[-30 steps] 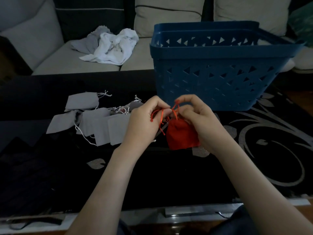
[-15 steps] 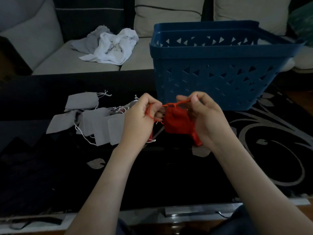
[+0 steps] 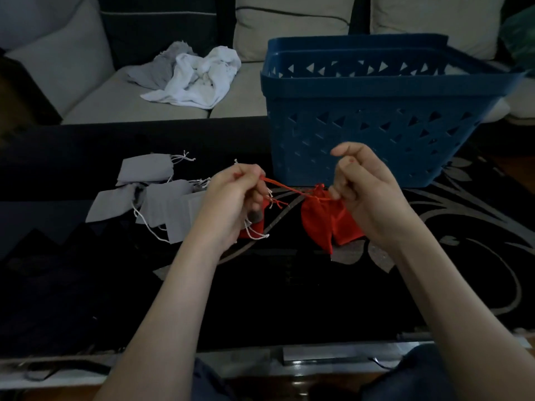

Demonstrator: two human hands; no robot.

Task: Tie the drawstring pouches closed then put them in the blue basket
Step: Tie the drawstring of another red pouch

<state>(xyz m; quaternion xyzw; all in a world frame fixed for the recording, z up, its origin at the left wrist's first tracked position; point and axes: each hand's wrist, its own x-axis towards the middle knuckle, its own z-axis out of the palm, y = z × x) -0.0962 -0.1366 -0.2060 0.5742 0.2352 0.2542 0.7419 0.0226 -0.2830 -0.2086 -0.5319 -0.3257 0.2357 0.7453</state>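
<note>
A red drawstring pouch (image 3: pixel 324 221) hangs just above the black table, its mouth gathered. My left hand (image 3: pixel 234 198) pinches the red drawstring (image 3: pixel 286 189) and holds it taut to the left. My right hand (image 3: pixel 364 189) grips the string at the pouch's neck on the right side. The blue basket (image 3: pixel 376 123) with triangle cut-outs stands right behind my hands. Several grey pouches (image 3: pixel 156 198) with white strings lie flat on the table to the left. A second red pouch (image 3: pixel 254 230) peeks out from under my left hand.
The black table (image 3: pixel 289 299) with a silver floral pattern spreads before me, its near edge at the bottom. Behind it is a beige sofa (image 3: pixel 121 94) with crumpled white and grey cloths (image 3: pixel 197 76) on the seat.
My hands have moved apart, stretching the red drawstring tight. The pouch has shifted right under my right hand, and its mouth has drawn closed.
</note>
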